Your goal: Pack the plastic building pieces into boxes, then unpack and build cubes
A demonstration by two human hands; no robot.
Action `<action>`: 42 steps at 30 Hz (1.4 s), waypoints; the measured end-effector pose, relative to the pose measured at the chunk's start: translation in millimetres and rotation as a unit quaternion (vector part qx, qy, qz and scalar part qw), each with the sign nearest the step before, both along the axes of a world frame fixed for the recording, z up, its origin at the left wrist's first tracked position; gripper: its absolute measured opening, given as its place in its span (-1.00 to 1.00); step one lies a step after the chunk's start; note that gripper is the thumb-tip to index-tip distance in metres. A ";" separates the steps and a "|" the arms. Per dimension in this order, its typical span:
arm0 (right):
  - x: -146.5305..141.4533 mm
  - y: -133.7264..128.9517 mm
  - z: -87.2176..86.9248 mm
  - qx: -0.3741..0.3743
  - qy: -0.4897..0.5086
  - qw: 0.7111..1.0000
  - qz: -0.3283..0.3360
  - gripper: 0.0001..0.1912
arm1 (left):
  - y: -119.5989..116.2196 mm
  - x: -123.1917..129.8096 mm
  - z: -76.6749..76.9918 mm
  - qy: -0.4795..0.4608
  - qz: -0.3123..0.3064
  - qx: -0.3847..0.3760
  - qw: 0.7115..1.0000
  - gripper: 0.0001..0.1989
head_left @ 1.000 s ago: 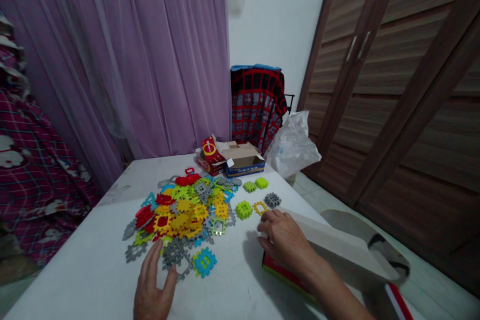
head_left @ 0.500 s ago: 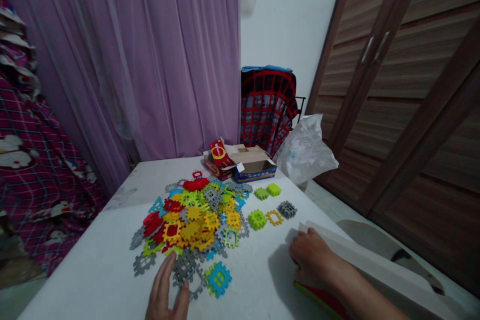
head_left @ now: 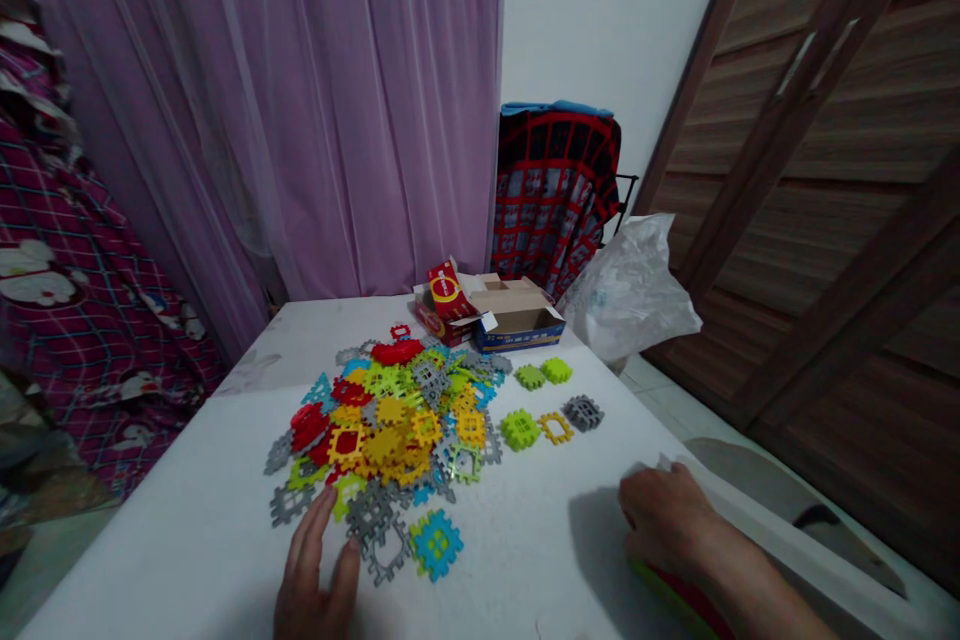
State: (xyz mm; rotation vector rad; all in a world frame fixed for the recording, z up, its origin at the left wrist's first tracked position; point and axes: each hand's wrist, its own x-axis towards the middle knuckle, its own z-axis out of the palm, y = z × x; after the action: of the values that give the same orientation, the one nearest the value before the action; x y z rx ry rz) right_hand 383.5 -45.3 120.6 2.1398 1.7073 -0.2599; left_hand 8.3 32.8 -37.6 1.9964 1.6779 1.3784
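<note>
A mixed pile of flat toothed plastic pieces [head_left: 390, 410] in red, yellow, green, blue and grey covers the middle of the white table [head_left: 510, 550]. Beside its near left edge is my left hand [head_left: 315, 570], fingers apart and holding nothing. At the right my right hand [head_left: 667, 520] is closed at the edge of a white-walled box [head_left: 795, 550], over a red and green thing [head_left: 694, 605]; what its fingers grip is hidden. A blue and green piece [head_left: 436, 544] lies in front of the pile.
Right of the pile lie green pieces [head_left: 520, 429], a yellow frame [head_left: 556, 428] and a grey stack [head_left: 583, 412]. Opened cardboard boxes [head_left: 519, 328] and a clear plastic bag [head_left: 626, 300] are at the back. A wooden wardrobe [head_left: 810, 180] stands right.
The view has shifted slightly. My right hand appears farther right, over the box side, still closed. My left hand has moved slightly left, away from the grey pieces.
</note>
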 end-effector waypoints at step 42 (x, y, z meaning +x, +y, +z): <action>48.6 -14.4 6.8 -0.055 0.042 0.994 -0.080 -0.23 | 12.9 -9.4 -12.6 0.021 -0.053 0.062 0.996 -0.50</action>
State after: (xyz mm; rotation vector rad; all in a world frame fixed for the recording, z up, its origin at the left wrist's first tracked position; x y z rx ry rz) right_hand 432.2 -59.7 127.3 2.2147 1.5295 -0.4835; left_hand -1.1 45.7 -50.2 2.1616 1.5128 1.4448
